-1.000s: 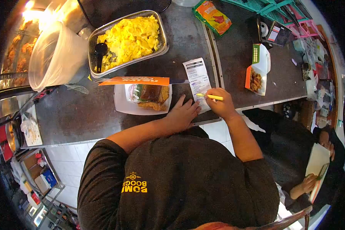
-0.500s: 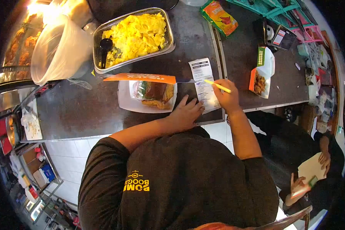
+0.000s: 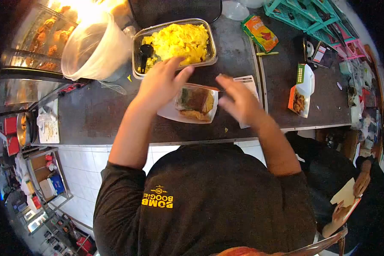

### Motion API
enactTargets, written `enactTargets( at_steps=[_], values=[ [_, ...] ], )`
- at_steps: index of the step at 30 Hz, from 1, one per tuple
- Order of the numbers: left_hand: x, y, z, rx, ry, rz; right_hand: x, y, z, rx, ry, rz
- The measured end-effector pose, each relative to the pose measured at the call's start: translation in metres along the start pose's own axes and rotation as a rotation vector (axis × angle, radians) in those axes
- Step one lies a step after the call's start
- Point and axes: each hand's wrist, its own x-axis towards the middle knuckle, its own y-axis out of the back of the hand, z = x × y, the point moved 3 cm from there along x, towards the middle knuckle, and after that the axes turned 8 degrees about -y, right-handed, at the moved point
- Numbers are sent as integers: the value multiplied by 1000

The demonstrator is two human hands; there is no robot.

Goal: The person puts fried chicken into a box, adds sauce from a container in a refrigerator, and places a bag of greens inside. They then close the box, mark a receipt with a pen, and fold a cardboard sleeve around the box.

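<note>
My left hand (image 3: 164, 81) is over the left side of an open paper food box (image 3: 166, 112), its fingers spread and nothing in them. Inside the box lie fried food (image 3: 194, 114) and a clear plastic packet with red and green contents (image 3: 194, 99). To the right of the box, my right hand (image 3: 240, 100) is empty, fingers apart and slightly blurred. It partly covers a printed receipt (image 3: 252, 87) lying on the counter. A yellow pen (image 3: 267, 53) rests farther back. Most of the box's orange lid is hidden behind my hands.
Behind my left hand stands a metal tray (image 3: 213, 61) of scrambled egg with a black spoon (image 3: 146, 51). A plastic-lined tub (image 3: 91, 49) is at left. An orange-green packet (image 3: 261, 34) and another food box (image 3: 301, 91) lie right. A co-worker's hand (image 3: 362, 184) holds cardboard.
My right hand has let go of the pen, which now lies near the orange-green packet. My left hand has lifted from beside the receipt and moved left over the food box.
</note>
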Motion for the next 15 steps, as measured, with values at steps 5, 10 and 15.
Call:
enactTargets(
  at_steps=[5, 10, 15],
  values=[
    [-73, -38, -64, 281, -28, -190, -38, -66, -10, -93, -53, -272],
    [-116, -80, -89, 282, 206, 84, -61, -111, 11, -119, -405, 87],
    [-124, -109, -92, -763, 495, 42, -50, -162, 55, 774, -780, 112]
  ],
)
